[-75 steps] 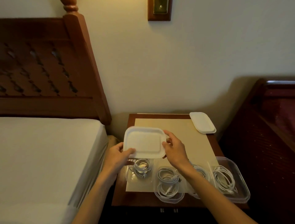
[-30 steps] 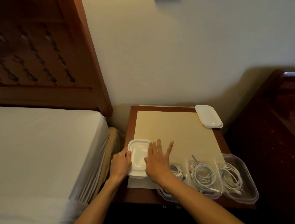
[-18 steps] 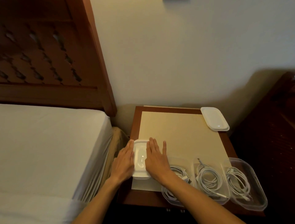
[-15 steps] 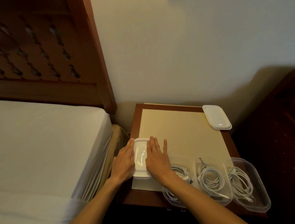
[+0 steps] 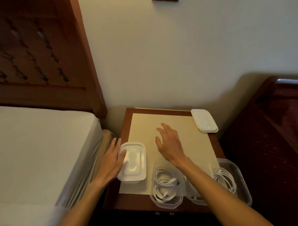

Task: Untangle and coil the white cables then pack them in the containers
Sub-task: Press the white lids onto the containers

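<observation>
Centrally, nightstand (image 5: 125, 127) against wall (image 5: 161, 56); bed (image 5: 40, 145) beside.

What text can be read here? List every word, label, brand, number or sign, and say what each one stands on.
None: no readable text anywhere in this view.
Lidded container: plain white lid, no label visible.
Spare lids: plain white.
Open containers and white cables: no markings legible.
Wall fixture: cut off at the top edge, nothing readable.

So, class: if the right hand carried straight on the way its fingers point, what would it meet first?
The right hand points up the beige mat toward the wall. That line looks free; the stacked white lids lie off to its right. Its height above the mat is unclear.
</observation>
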A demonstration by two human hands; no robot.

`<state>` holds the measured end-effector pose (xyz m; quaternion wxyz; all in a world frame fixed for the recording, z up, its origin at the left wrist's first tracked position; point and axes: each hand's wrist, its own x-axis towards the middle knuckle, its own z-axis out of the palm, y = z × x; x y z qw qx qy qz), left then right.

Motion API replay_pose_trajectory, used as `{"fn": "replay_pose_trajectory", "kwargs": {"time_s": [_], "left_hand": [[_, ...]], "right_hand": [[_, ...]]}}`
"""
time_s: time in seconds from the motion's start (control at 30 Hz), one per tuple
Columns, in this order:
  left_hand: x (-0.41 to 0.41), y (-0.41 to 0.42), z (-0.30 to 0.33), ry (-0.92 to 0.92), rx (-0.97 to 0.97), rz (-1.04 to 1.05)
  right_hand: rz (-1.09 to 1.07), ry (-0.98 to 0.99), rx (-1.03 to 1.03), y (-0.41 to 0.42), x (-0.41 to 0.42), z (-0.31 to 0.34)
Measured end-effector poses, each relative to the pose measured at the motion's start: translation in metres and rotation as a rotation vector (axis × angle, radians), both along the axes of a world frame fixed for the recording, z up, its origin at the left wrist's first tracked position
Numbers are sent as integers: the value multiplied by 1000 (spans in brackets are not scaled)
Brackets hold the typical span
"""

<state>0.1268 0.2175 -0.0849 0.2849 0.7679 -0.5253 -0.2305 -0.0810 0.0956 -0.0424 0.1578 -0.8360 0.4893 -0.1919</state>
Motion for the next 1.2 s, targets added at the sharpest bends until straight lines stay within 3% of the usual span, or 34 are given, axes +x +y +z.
{"fn": "replay_pose_trajectory", "kwargs": {"time_s": [0.13,0.23,0.37,0.5,0.83,1.2], "left_hand": [[-30,-16,10,-353,-18,-156],[-40,-26,-6,-476,20,-249],[-40,-24,-26,-597,43,-266],[-43,-26,-26,-602,58,-257],[-49,-25,-17,-559,57,-254],[-50,-22,-15,-563,65,-264]], "right_hand": [[-279,0,-45,-82,-62,-2],[-428,155,-56,-126,-98,-13],[-470,303,34,-159,-125,-32],[-474,322,0,-170,-131,-43],[-603,-45,86,-158,-133,-33],[-569,-89,116,-130,-129,-42]]}}
